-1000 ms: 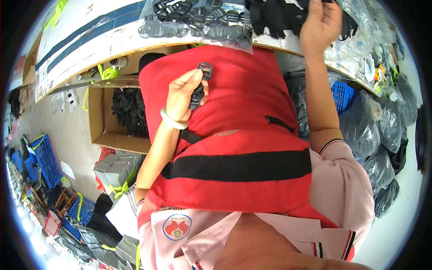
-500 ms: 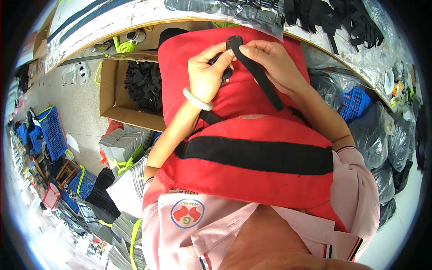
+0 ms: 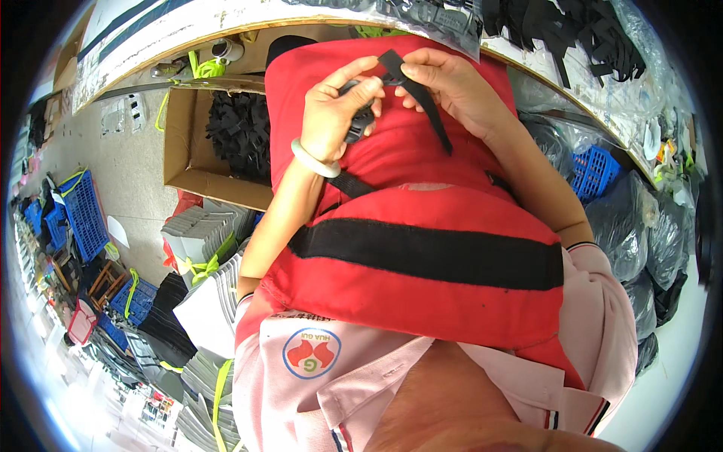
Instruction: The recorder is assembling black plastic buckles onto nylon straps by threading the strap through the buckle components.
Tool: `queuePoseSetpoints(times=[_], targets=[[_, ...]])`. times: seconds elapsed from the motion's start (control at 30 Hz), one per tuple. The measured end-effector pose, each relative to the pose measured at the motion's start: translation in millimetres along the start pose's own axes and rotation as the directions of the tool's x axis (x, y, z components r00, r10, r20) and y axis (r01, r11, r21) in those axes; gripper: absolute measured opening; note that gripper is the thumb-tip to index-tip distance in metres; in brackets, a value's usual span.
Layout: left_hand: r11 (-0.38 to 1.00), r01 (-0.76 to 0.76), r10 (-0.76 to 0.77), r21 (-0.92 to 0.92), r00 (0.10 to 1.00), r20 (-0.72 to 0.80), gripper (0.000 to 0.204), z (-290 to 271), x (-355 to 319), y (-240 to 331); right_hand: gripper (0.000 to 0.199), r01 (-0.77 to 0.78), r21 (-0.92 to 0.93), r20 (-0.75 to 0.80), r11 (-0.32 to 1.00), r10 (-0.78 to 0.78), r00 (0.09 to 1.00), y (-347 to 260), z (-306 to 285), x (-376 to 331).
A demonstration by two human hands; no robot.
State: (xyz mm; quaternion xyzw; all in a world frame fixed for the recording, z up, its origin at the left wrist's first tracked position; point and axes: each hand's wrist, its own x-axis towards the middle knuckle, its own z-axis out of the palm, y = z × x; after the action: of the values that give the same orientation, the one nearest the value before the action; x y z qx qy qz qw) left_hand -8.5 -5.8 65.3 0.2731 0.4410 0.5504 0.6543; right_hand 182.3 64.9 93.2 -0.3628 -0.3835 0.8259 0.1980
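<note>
A red padded vest with a black band across it lies against my chest and over my lap. My left hand, with a pale bangle on the wrist, grips a black plastic buckle on top of the vest. My right hand pinches the end of a black webbing strap right beside the buckle; the strap hangs down over the red fabric. Both hands nearly touch each other above the vest's upper part.
A workbench edge curves along the top, with bagged black buckles and loose black straps on it. An open cardboard box of black parts stands at left. Blue crates, stacked grey items and dark plastic bags surround me.
My right hand came down from the bench with a black strap and met my left hand at the buckle. The strap end has since shifted closer to the buckle.
</note>
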Motion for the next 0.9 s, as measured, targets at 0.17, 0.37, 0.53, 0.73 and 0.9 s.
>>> queuePoseSetpoints(times=[0.17, 0.37, 0.53, 0.73, 0.9], targets=[[0.922, 0.247, -0.238, -0.297, 0.969, 0.065, 0.022, -2.9, 4.1, -10.0, 0.017, 0.438, -0.413, 0.021, 0.798, -0.473, 0.881, 27.0, -4.9, 12.8], [0.986, 0.094, -0.113, -0.140, 0.984, -0.135, 0.019, 10.9, 1.3, -4.5, 0.015, 0.404, -0.464, -0.057, 0.788, -0.482, 0.874, -14.0, 31.2, -15.0], [0.996, -0.028, 0.048, 0.083, 0.968, -0.245, 0.018, 16.4, 0.4, -4.5, 0.018, 0.152, -0.458, -0.115, 0.876, -0.227, 0.967, -1.0, 9.5, -8.0], [0.951, -0.253, 0.282, 0.176, 0.944, -0.170, 0.015, 17.0, -1.6, -13.2, 0.018, 0.073, -0.275, -0.190, 0.959, -0.128, 0.973, 9.0, 15.6, -2.9], [0.913, -0.322, 0.367, 0.249, 0.916, -0.162, 0.015, 15.0, -2.9, -9.0, 0.017, 0.060, -0.219, -0.181, 0.974, -0.100, 0.978, 12.7, 24.7, -7.4]])
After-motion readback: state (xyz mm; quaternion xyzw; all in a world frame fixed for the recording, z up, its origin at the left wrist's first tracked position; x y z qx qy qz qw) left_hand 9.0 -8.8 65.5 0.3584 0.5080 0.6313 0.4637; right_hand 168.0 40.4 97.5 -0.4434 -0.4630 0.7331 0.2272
